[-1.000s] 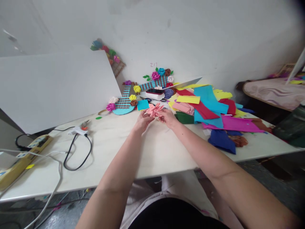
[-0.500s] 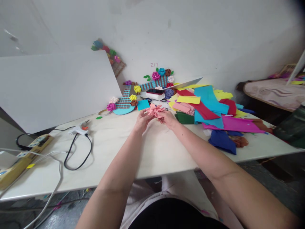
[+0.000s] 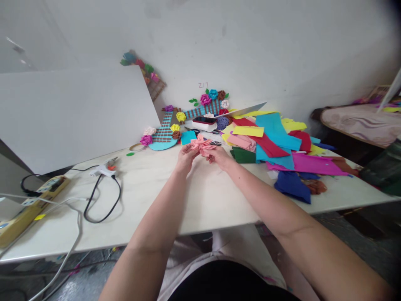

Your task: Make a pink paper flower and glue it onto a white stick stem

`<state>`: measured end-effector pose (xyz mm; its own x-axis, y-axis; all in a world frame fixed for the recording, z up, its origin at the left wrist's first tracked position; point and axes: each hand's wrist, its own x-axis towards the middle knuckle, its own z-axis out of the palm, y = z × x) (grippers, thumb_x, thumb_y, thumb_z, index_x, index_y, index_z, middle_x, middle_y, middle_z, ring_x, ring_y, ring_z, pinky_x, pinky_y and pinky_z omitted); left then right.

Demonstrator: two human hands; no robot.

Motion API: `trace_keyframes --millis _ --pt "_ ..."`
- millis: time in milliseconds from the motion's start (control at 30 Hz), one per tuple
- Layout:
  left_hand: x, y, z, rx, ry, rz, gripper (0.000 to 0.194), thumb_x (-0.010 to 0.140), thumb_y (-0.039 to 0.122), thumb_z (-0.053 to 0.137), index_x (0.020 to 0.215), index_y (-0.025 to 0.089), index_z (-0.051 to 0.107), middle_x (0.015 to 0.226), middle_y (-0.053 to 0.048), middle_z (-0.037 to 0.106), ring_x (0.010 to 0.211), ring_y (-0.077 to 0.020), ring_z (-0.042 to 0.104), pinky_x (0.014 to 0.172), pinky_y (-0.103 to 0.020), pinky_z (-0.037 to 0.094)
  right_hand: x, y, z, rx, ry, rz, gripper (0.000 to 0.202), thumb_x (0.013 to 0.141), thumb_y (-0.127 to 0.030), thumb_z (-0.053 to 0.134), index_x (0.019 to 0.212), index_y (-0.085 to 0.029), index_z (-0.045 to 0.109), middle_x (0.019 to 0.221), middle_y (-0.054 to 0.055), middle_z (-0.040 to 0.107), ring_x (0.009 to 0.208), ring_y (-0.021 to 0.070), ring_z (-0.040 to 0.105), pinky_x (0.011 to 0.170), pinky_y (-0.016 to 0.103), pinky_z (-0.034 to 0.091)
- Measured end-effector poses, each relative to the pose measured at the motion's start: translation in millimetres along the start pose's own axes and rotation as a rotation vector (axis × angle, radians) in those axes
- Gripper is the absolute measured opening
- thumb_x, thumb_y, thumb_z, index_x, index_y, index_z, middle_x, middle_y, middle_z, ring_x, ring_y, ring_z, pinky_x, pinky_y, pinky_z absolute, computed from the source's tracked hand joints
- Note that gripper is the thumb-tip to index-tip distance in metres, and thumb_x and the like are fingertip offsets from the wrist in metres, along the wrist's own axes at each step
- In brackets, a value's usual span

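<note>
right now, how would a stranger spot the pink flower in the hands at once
On the white table, follow both bare arms to where the left hand and right hand nearly meet. The pink flower is held between them. Its spread petals set it apart from the folded pink sheet in the pile to its right.

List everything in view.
Petalled paper flower: one, pink, centre
Folded paper sheets: many, multicoloured, right side
Striped floral crafts: two, blue and brown, back centre
Rectangular phone: one, black and red, behind flower
Corded glue gun: one, white and orange, left side
Long power strip: one, yellow, far left
Flat panel: one, white, back left
Wall: one, grey, behind
Long table: one, white, beneath
Left hand: one, bare, holding flower
Right hand: one, bare, holding flower
</note>
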<state>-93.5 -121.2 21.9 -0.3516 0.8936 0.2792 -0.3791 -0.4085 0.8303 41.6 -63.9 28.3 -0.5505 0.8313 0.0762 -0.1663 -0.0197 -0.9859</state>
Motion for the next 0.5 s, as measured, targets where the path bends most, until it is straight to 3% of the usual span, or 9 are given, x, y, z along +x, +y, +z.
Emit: trace_keyframes --millis 167,267,367,500 --pt "2.2 0.1 -2.7 0.036 0.072 0.007 0.034 0.051 0.022 0.083 0.075 0.017 0.059 0.074 0.000 0.067 0.071 -0.0134 0.064 0.081 -0.032 0.051 1.9 0.9 -2.8 0.015 -0.033 -0.099 0.039 0.064 -0.032 0.070 0.101 -0.023 0.062 0.094 0.002 0.067 0.069 0.0123 0.060 0.048 0.021 0.045" --pt "2.8 -0.5 -2.6 0.080 0.090 0.013 0.037 0.050 0.025 0.083 0.076 0.016 0.059 0.074 -0.001 0.068 0.071 -0.0140 0.064 0.078 -0.032 0.051 5.7 2.5 -5.6 0.056 0.024 -0.096 0.050 0.067 -0.034 0.068 0.113 -0.024 0.054 0.104 0.004 0.065 0.080 0.0152 0.063 0.053 0.022 0.049" --pt "2.7 -2.1 -1.3 0.130 0.104 0.012 0.041 0.050 0.027 0.084 0.079 0.016 0.058 0.073 -0.001 0.068 0.068 -0.0146 0.064 0.075 -0.033 0.052 7.5 2.8 -6.5 0.057 0.106 -0.076 0.049 0.068 -0.034 0.068 0.112 -0.021 0.053 0.098 0.005 0.066 0.075 0.0155 0.063 0.052 0.024 0.048" --pt "1.1 -1.5 1.1 0.184 0.098 -0.015 0.048 0.048 0.029 0.085 0.084 0.015 0.057 0.072 -0.002 0.068 0.065 -0.0158 0.064 0.072 -0.034 0.053 6.6 1.7 -5.3 0.057 0.109 -0.036 0.029 0.065 -0.030 0.072 0.088 -0.017 0.061 0.077 0.003 0.067 0.061 0.0129 0.060 0.051 0.023 0.046"
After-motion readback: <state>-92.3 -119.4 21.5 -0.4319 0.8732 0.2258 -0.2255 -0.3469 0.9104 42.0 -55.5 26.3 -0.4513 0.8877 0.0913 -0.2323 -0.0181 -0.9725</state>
